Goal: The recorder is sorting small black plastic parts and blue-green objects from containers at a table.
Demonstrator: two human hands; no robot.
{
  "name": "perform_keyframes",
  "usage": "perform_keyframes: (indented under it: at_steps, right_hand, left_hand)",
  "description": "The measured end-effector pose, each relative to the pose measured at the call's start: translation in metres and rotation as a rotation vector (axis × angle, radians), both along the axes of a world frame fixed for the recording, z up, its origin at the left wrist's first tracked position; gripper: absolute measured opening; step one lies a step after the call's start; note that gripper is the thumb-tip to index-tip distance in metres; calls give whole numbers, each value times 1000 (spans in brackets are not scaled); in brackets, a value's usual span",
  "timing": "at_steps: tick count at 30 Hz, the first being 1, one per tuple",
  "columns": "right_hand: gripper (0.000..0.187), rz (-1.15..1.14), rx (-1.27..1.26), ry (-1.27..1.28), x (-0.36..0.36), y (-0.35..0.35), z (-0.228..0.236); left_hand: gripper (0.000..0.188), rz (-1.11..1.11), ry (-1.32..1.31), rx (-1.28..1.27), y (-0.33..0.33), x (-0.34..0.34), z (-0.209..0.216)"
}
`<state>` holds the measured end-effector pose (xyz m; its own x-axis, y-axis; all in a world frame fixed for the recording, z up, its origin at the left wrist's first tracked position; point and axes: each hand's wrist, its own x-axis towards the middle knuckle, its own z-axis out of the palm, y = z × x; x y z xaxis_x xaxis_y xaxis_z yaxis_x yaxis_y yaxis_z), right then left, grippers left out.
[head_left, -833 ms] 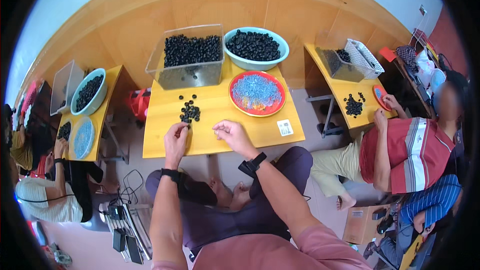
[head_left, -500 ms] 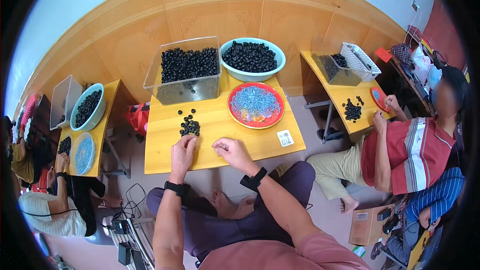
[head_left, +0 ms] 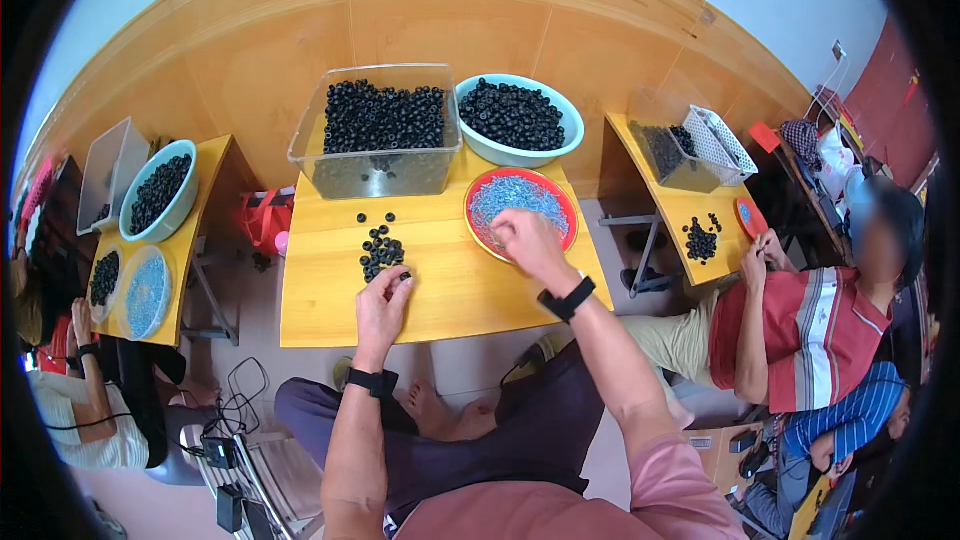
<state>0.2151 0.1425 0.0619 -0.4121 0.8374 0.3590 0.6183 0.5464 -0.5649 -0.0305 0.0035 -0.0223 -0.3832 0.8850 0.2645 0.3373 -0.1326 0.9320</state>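
Note:
My left hand (head_left: 380, 310) is at the near side of the yellow table, thumb and fingers pinched on a small black ring-shaped part (head_left: 405, 276). Just beyond it lies a loose group of the same black parts (head_left: 380, 252), several of them apart from the rest. My right hand (head_left: 532, 243) reaches over the near edge of a red round plate (head_left: 572, 230). Its fingers are drawn together above small, thin, pale-blue pieces (head_left: 515, 196) heaped in the plate. Whatever those fingertips hold is too small to make out.
At the back of the table (head_left: 450, 312) stand a clear plastic bin (head_left: 390, 180) and a light-blue basin (head_left: 520, 156), both full of black parts. A person in a red striped shirt (head_left: 800, 325) sits at a right-hand table. Another person works at the left table (head_left: 205, 210).
My right hand has moved away from the near table edge, right and forward, to the red plate. My left hand stays near the black parts, a black part now showing at its fingertips.

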Motion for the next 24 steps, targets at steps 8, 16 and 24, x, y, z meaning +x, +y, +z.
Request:
perform_keyframes:
  at_steps: [8,16,24]
  right_hand:
    - [16,-78,-94,-380,4,41,-12]
    - [13,-59,-3,-461,4,45,-23]
    - [20,-205,-115,93,26,32,-12]
  left_hand:
    - [22,27,70,-17,-1,5,10]
    - [23,31,88,0,0,4,11]
    - [22,22,77,-14,0,6,12]
